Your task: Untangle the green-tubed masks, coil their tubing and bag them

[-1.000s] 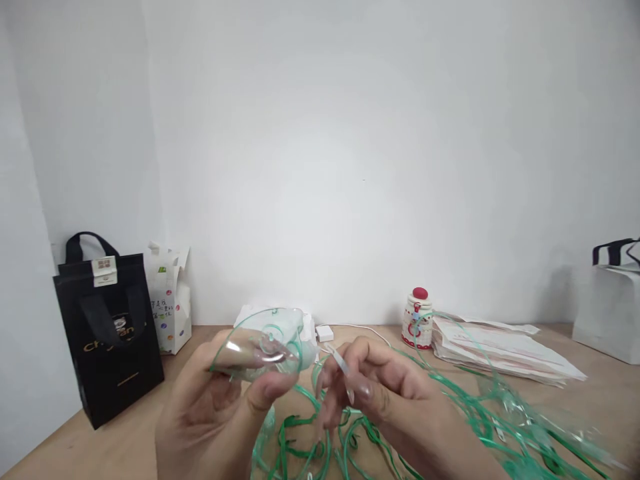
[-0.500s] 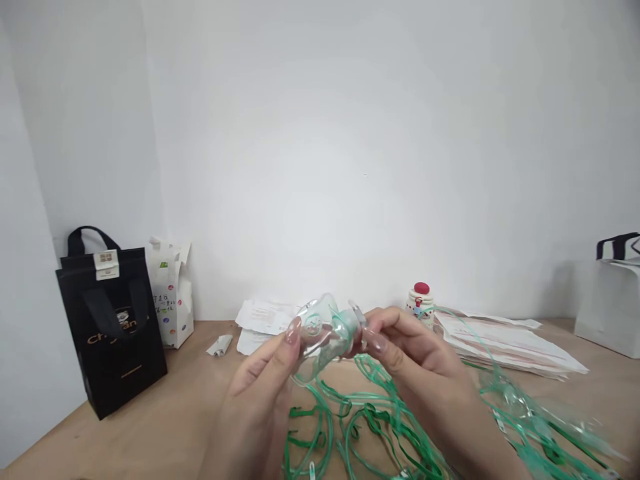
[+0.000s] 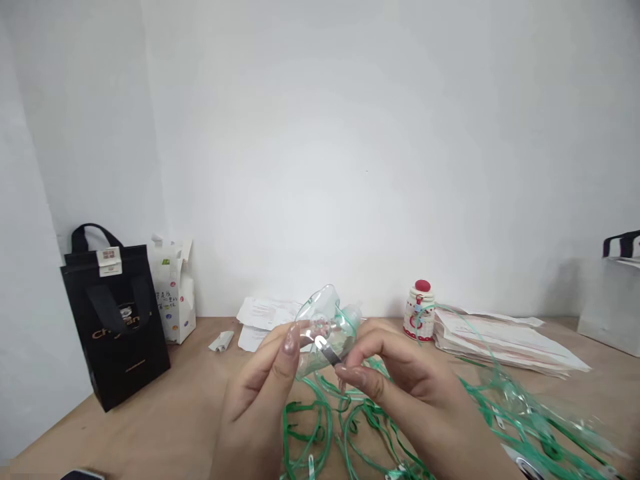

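Observation:
A clear, green-tinted oxygen mask (image 3: 320, 307) is held up above the table in the middle of the view. My left hand (image 3: 267, 377) pinches its left side between thumb and fingers. A small flat metal nose strip (image 3: 329, 352) is pinched between the thumb and index finger of my right hand (image 3: 400, 373). The strip lies across the front of the mask; I cannot tell whether it touches it. Coiled green tubing (image 3: 320, 427) with green straps lies on the table below both hands.
On the brown table (image 3: 185, 413) stand a black paper bag (image 3: 120, 333), a white printed bag (image 3: 175, 300) and a red-topped jar (image 3: 420, 313). Stacked white packets (image 3: 510, 340) lie at right, near more masks and tubing (image 3: 535, 420). A white bag (image 3: 610, 307) stands far right.
My right hand has brought the metal strip down and left, from beside the mask's connector to across its front. My left hand still grips the mask.

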Demonstrator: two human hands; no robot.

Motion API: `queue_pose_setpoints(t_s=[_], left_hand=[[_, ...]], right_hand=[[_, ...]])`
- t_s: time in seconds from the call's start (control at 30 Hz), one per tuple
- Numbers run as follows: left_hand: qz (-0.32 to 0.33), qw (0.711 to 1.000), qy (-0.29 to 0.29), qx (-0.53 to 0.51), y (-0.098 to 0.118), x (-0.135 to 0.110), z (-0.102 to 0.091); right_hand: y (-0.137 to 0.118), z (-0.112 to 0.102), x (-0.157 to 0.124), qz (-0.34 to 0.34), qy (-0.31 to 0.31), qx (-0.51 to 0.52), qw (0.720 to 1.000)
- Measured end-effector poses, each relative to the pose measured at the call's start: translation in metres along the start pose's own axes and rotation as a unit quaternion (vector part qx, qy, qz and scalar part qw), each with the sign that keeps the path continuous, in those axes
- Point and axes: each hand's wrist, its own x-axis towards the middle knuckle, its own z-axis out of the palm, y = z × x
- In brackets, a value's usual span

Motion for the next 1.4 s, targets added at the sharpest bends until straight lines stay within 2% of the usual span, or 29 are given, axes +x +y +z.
queue_pose_setpoints(t_s=[0.17,0.4,0.53,0.7,0.8,0.9,1.0,1.23,1.4], left_hand=[[0.053,0.997,-0.033,0.047,0.002,-0.004,-0.001],[0.086,0.995,-0.005,0.059,0.003,-0.009,0.007],[0.087,0.995,0.003,0.052,0.003,-0.01,0.006],[0.049,0.999,-0.011,0.01,0.001,-0.01,0.001],[0.106,0.993,0.004,0.049,-0.001,-0.01,0.004],[0.192,0.975,0.028,0.105,-0.001,-0.012,0.008],[0.247,0.959,0.029,0.134,-0.002,-0.012,0.01],[0.262,0.955,-0.008,0.142,-0.003,-0.01,0.007],[0.265,0.954,-0.028,0.137,-0.001,-0.009,0.006]], right_hand=[[-0.004,0.001,0.0,-0.019,0.001,0.017,1.0],[-0.001,0.005,-0.002,-0.039,0.028,0.024,0.999],[-0.002,0.004,-0.004,-0.059,0.036,0.018,0.997],[-0.003,0.005,-0.004,-0.065,0.033,0.023,0.997],[-0.006,0.005,-0.007,-0.068,0.041,-0.006,0.997],[-0.009,0.004,-0.011,-0.073,0.053,-0.037,0.995],[-0.012,0.004,-0.012,-0.067,0.053,-0.054,0.995],[-0.009,0.005,-0.008,-0.068,0.04,-0.065,0.995],[-0.01,0.006,-0.01,-0.058,0.061,-0.068,0.994]])
